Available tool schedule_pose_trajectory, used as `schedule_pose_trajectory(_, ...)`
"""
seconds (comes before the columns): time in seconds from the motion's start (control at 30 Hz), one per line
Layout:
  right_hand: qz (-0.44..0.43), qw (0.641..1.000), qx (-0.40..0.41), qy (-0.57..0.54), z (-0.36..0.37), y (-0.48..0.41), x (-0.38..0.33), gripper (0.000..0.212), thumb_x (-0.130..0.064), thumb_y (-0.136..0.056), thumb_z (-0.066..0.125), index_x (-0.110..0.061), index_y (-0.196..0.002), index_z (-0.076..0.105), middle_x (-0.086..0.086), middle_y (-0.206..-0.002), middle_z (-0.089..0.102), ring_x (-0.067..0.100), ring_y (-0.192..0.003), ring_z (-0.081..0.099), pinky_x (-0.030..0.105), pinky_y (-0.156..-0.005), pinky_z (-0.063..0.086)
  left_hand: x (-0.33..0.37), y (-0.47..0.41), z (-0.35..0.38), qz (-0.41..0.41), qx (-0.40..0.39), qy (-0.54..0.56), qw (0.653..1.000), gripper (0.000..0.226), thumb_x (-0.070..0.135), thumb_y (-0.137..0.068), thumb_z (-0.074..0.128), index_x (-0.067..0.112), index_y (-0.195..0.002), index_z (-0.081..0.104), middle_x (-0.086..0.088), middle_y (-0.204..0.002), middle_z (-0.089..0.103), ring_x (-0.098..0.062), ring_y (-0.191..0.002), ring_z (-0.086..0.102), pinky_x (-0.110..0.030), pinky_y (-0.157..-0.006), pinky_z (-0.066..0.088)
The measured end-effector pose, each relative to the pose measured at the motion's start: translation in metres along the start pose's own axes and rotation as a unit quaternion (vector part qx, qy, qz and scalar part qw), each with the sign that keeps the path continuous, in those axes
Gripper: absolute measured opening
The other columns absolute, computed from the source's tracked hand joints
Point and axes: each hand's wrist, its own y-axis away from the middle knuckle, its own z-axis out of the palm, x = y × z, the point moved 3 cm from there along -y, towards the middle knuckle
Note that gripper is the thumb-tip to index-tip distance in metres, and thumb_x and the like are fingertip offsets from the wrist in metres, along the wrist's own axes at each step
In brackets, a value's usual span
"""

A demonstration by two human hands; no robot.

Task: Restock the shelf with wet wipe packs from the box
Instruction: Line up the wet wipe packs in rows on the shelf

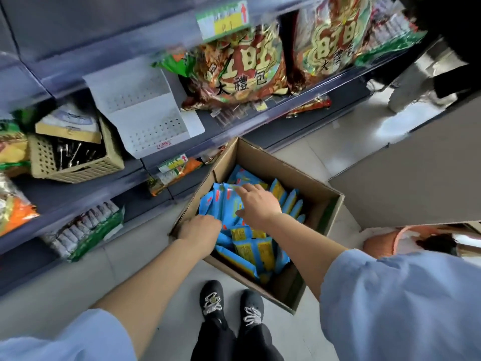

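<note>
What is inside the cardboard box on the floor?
The cardboard box holds blue and yellow wet wipe packs, loosely piled. The left hand and right hand reach among them. Packs and hands hide whatever lies beneath.

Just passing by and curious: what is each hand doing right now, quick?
Left hand: fingertips hidden among the wet wipe packs; grip cannot be told.
Right hand: open, fingers spread on the packs.

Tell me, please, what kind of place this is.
Most likely a shop aisle: tiered shelves with a price tag, large snack bags on display, and a cardboard box of blue packs on the floor.
</note>
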Motion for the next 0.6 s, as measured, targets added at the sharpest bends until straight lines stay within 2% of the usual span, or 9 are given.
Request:
schedule_pose_trajectory(0.1, -0.025, 1.0, -0.02, -0.001, 0.01, -0.023, -0.005, 0.076, -0.023, -0.095, 0.056, -0.021, -0.153, 0.008, 0.003, -0.16, 0.013, 0.028, -0.144, 0.018, 0.043, -0.11, 0.029, 0.0, -0.007, 0.005, -0.016, -0.008, 0.005, 1.0, 0.025, 0.008, -0.091, 0.049, 0.016, -0.113, 0.057, -0.007, -0.113, 0.058, -0.029, -0.106, 0.058, -0.036, -0.071, 0.041)
schedule_pose_trajectory(0.17, -0.034, 0.999, -0.033, 0.01, 0.016, -0.03, -0.006, 0.08, -0.016, -0.092, 0.058, -0.021, -0.153, 0.006, 0.005, -0.156, 0.021, 0.028, -0.143, 0.021, 0.041, -0.11, 0.029, 0.001, -0.009, 0.006, -0.03, -0.019, 0.01, 0.999, 0.024, 0.006, -0.091, 0.049, 0.015, -0.11, 0.059, -0.008, -0.111, 0.06, -0.03, -0.103, 0.059, -0.035, -0.07, 0.041)
schedule_pose_trajectory(0.27, -0.044, 0.998, 0.009, 0.054, 0.019, -0.027, -0.004, 0.07, -0.016, -0.089, 0.062, -0.021, -0.147, 0.023, 0.009, -0.137, 0.041, 0.031, -0.128, 0.037, 0.041, -0.098, 0.038, 0.001, -0.008, 0.004, -0.042, -0.009, 0.013, 0.999, 0.024, 0.0, -0.087, 0.047, 0.013, -0.103, 0.06, -0.008, -0.107, 0.06, -0.03, -0.1, 0.059, -0.035, -0.068, 0.04)
schedule_pose_trajectory(0.4, -0.083, 0.994, 0.027, 0.063, 0.003, -0.011, 0.003, 0.044, -0.023, -0.093, 0.059, -0.023, -0.134, 0.043, 0.007, -0.125, 0.052, 0.03, -0.117, 0.048, 0.04, -0.088, 0.043, 0.001, 0.006, -0.013, -0.051, 0.04, 0.04, 0.997, 0.024, 0.002, -0.088, 0.047, 0.016, -0.105, 0.059, -0.007, -0.107, 0.06, -0.03, -0.099, 0.058, -0.034, -0.066, 0.039)
schedule_pose_trajectory(0.6, -0.077, 0.991, 0.103, -0.025, -0.062, 0.02, 0.003, 0.025, -0.026, -0.089, 0.06, -0.023, -0.114, 0.06, 0.002, -0.111, 0.062, 0.027, -0.108, 0.056, 0.036, -0.077, 0.047, -0.014, 0.044, -0.067, -0.093, 0.182, 0.221, 0.954, 0.023, 0.015, -0.094, 0.05, 0.027, -0.113, 0.056, 0.0, -0.115, 0.061, -0.027, -0.102, 0.058, -0.037, -0.073, 0.046)
